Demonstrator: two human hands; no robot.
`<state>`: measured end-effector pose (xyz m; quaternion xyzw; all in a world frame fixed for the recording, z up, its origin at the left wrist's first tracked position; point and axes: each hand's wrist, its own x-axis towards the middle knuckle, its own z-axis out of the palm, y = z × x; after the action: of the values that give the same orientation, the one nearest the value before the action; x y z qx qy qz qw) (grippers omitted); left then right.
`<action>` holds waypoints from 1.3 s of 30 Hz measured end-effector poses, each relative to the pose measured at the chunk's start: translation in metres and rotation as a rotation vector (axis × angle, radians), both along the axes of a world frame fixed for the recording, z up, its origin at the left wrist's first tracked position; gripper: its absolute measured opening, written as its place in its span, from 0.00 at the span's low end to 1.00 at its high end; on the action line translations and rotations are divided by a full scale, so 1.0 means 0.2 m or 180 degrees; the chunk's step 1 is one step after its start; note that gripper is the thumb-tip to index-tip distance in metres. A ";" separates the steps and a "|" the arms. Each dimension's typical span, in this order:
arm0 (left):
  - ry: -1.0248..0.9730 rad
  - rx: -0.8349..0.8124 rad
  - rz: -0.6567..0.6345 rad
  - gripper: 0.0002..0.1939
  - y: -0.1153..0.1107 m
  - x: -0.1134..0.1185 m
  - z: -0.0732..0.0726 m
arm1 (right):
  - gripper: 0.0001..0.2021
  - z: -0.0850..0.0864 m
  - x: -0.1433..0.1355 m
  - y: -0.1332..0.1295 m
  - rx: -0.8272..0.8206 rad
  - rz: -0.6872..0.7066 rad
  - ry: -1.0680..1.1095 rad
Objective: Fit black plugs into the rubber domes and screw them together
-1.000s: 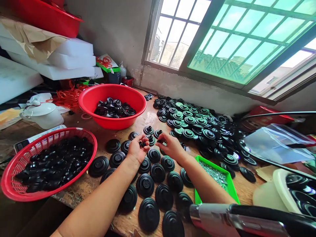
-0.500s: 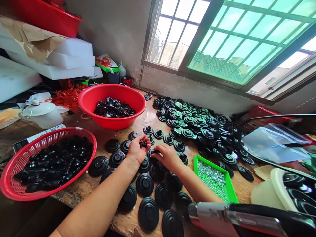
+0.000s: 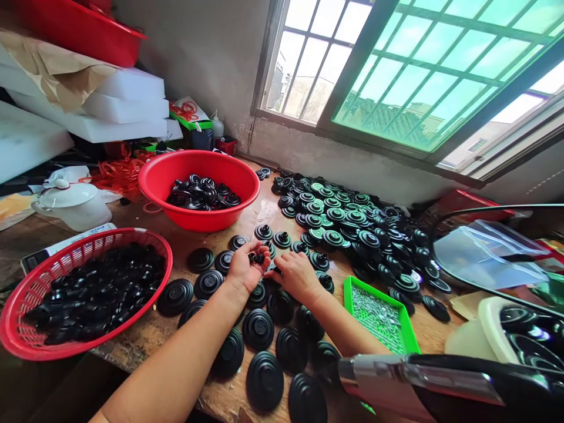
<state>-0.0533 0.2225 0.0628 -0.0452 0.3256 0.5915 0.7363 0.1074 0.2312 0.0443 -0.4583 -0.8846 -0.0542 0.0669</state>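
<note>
My left hand (image 3: 244, 270) is cupped palm up, its fingers curled around several small black plastic fittings (image 3: 256, 258). Close to its fingertips, my right hand (image 3: 299, 276) reaches in from the right with fingers bent and pressed together. What those fingers pinch, if anything, is hidden. Under and around both hands lie black ridged discs (image 3: 258, 329), spread flat in loose rows on the wooden table (image 3: 253, 220). Discs beyond the hands carry a small upright fitting in the centre, such as this topped disc (image 3: 282, 238); the nearer ones are bare.
A red basket (image 3: 165, 247) of black fittings stands left, a red basin (image 3: 200, 220) of assembled parts behind it. Discs are heaped (image 3: 348, 217) below the window. Right are a green tray (image 3: 412, 335) of small metal pieces, a power tool (image 3: 423, 382) and a cream bucket (image 3: 473, 335).
My right hand has moved slightly up and its fingers have drawn in towards my left fingertips. My left hand stays in place with the fittings.
</note>
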 end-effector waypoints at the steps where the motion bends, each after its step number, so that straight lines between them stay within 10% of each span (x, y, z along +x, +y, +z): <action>1: -0.0003 0.0012 0.0002 0.10 0.00 0.00 0.00 | 0.19 0.00 0.00 0.00 0.0020 -0.0048 0.0017; 13: -0.0081 0.0531 -0.0232 0.09 -0.02 0.04 -0.03 | 0.09 0.21 0.08 0.00 -0.0045 0.0074 0.1313; 21: -0.0137 0.0898 -0.0844 0.10 -0.08 0.06 0.00 | 0.04 0.20 0.04 -0.08 -0.0429 0.0361 0.1495; 27: 0.0010 0.1170 -0.1252 0.15 -0.10 0.06 0.00 | 0.10 0.21 0.26 -0.14 -0.1252 -0.0314 0.2707; 39: 0.0066 0.1047 -0.1073 0.14 -0.09 0.05 -0.01 | 0.09 0.06 0.35 -0.21 -0.1057 -0.0443 0.1445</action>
<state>-0.0423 0.2048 0.0602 0.1364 0.2353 0.5056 0.8188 0.1781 0.1883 0.0558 -0.5230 -0.8102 0.1909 0.1833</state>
